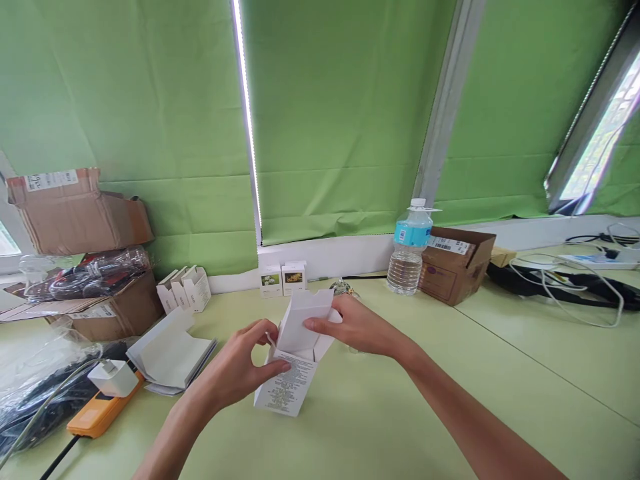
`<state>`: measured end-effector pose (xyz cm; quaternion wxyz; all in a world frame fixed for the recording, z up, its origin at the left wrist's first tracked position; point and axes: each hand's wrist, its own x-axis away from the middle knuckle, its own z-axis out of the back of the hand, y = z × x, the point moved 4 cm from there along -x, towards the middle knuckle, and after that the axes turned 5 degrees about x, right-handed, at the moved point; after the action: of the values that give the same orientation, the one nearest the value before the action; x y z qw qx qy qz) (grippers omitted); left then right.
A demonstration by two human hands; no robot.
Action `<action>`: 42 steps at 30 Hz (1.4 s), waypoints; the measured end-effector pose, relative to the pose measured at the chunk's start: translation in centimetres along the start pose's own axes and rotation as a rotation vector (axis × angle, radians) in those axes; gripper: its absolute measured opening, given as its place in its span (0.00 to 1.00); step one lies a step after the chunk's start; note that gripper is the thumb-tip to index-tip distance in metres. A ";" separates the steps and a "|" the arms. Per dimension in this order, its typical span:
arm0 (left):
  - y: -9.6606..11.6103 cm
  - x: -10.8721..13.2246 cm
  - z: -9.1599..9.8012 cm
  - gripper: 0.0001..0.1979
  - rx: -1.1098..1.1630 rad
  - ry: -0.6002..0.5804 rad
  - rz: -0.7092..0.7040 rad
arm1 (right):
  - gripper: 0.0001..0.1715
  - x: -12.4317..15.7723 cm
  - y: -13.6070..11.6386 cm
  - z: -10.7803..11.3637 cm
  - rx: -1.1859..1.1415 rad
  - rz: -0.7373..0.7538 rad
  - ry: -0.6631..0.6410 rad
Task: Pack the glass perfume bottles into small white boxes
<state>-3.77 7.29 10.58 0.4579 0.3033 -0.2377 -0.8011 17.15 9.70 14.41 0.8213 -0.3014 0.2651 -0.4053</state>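
A small white carton (286, 387) with printed text on its front stands in the middle of the table, its top flaps raised. My left hand (245, 367) grips the carton's left side, thumb over the printed face and fingers behind the edge. With thumb and fingers closed, my right hand (363, 325) pinches the raised lid flap on the upper right. Behind the carton, a small shiny item (343, 287) is partly hidden by my right hand. Two little boxes with flower pictures, a left one (271, 281) and a right one (294, 277), stand against the wall.
Several narrow white boxes (185, 288) stand at the left back, with folded white card sheets (173, 353) before them. An orange power strip (103, 408) holds a white adapter (114, 378). A water bottle (407, 257) and brown cardboard box (453, 263) stand right; cables (575, 287) lie beyond.
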 end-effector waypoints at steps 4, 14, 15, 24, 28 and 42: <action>0.2 0.0 0.0 0.06 0.009 0.004 0.002 | 0.18 0.1 -0.4 -0.1 0.007 -0.007 0.019; -0.2 0.2 0.2 0.10 0.053 0.003 0.056 | 0.23 0.2 -0.8 -0.8 -0.075 -0.056 0.085; -0.1 0.2 0.2 0.10 0.055 0.004 0.061 | 0.23 0.2 -0.9 -0.9 -0.087 -0.047 0.070; 0.7 0.5 0.5 0.11 0.039 0.028 0.085 | 0.20 0.3 -1.0 -1.4 -0.060 -0.080 0.011; 0.9 0.5 0.5 0.09 0.068 0.004 0.065 | 0.17 0.3 -1.4 -1.7 -0.047 -0.059 0.012; 0.0 0.5 0.5 0.12 0.076 -0.069 0.133 | 0.09 0.1 -2.1 -1.6 0.107 0.086 0.210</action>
<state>-4.37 6.89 10.77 0.4900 0.2763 -0.3030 -0.7692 15.02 8.17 14.83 0.8207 -0.2014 0.3402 -0.4125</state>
